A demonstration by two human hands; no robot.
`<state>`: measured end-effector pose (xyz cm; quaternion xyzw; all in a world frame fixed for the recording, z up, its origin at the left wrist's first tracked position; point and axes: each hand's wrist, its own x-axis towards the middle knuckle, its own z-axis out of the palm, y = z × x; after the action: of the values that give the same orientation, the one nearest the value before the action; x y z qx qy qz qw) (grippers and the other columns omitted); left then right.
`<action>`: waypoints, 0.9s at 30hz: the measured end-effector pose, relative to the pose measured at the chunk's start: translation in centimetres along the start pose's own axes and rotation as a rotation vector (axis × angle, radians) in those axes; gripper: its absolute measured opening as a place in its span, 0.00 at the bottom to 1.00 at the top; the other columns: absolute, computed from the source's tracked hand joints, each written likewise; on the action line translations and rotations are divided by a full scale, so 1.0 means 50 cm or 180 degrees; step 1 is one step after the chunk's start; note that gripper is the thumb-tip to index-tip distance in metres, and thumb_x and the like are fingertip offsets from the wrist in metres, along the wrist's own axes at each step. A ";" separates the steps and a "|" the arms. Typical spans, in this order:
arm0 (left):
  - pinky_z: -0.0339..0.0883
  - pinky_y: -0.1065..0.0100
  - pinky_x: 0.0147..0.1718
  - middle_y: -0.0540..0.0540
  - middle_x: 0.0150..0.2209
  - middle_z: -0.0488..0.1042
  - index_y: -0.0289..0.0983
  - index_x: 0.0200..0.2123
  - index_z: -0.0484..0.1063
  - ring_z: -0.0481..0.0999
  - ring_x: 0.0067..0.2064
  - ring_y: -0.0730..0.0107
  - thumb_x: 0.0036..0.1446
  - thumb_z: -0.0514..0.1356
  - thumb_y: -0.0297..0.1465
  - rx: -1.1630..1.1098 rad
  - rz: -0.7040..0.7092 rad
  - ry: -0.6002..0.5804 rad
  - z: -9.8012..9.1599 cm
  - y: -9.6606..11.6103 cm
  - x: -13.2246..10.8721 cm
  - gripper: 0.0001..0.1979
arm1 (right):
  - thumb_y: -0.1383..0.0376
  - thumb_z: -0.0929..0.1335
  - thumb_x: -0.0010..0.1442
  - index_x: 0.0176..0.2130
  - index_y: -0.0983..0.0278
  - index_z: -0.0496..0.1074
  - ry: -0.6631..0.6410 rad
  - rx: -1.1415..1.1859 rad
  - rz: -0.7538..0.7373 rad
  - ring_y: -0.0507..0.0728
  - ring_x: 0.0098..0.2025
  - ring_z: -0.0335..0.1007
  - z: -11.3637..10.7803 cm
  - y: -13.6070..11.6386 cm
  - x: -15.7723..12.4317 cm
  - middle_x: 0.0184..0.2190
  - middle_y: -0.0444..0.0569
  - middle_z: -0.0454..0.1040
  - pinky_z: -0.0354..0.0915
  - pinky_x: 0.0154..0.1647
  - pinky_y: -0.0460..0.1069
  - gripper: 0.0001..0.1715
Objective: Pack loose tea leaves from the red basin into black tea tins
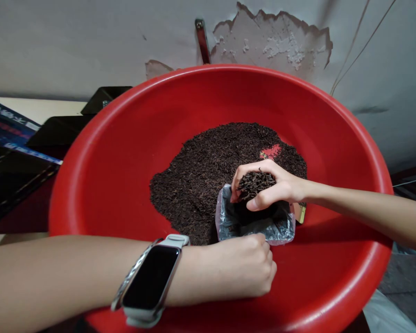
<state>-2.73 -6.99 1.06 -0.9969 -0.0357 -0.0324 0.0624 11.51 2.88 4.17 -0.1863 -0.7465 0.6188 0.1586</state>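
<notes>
A wide red plastic basin (121,157) holds a heap of dark, dry loose tea leaves (197,185). Above the near right part of the heap is a clear plastic bag (223,219) with its mouth facing up. My left hand (241,266), closed in a fist, pinches the near edge of the bag; its fingertips are hidden. Curled over the bag's mouth, my right hand (280,185) has a clump of tea leaves (256,181) between thumb and fingers. Behind the bag, a yellowish edge of some object (301,213) shows under my right wrist.
Dark boxes (64,132) and a blue printed package (12,125) lie left of the basin. Behind it rises a wall (90,41) with peeling paint and a dark red strip (202,42). Whitish plastic (384,312) lies at the lower right.
</notes>
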 end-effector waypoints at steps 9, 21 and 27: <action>0.52 0.67 0.22 0.50 0.21 0.68 0.33 0.25 0.68 0.67 0.23 0.71 0.49 0.62 0.25 -0.0009 -0.0024 0.0031 0.003 0.003 0.000 0.04 | 0.66 0.69 0.47 0.29 0.68 0.70 0.0004 -0.0088 -0.0031 0.53 0.35 0.64 0.003 -0.001 -0.004 0.31 0.45 0.70 0.60 0.40 0.48 0.07; 0.52 0.67 0.22 0.50 0.21 0.68 0.34 0.25 0.68 0.67 0.22 0.71 0.50 0.61 0.25 -0.0019 -0.0003 0.0038 0.005 0.001 0.000 0.04 | 0.63 0.70 0.50 0.28 0.68 0.71 -0.0055 -0.0276 0.0015 0.52 0.35 0.65 0.002 -0.004 0.000 0.31 0.46 0.71 0.59 0.40 0.47 0.09; 0.52 0.67 0.22 0.50 0.20 0.68 0.34 0.25 0.68 0.66 0.22 0.72 0.50 0.61 0.26 -0.0024 -0.0050 0.0020 0.002 0.001 0.001 0.04 | 0.60 0.68 0.54 0.28 0.68 0.72 -0.0028 -0.0229 -0.0014 0.53 0.36 0.66 0.006 -0.005 0.000 0.31 0.47 0.72 0.60 0.41 0.48 0.12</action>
<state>-2.65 -7.04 0.95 -0.9967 -0.0431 -0.0362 0.0584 11.34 2.61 4.35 -0.1875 -0.7694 0.5919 0.1498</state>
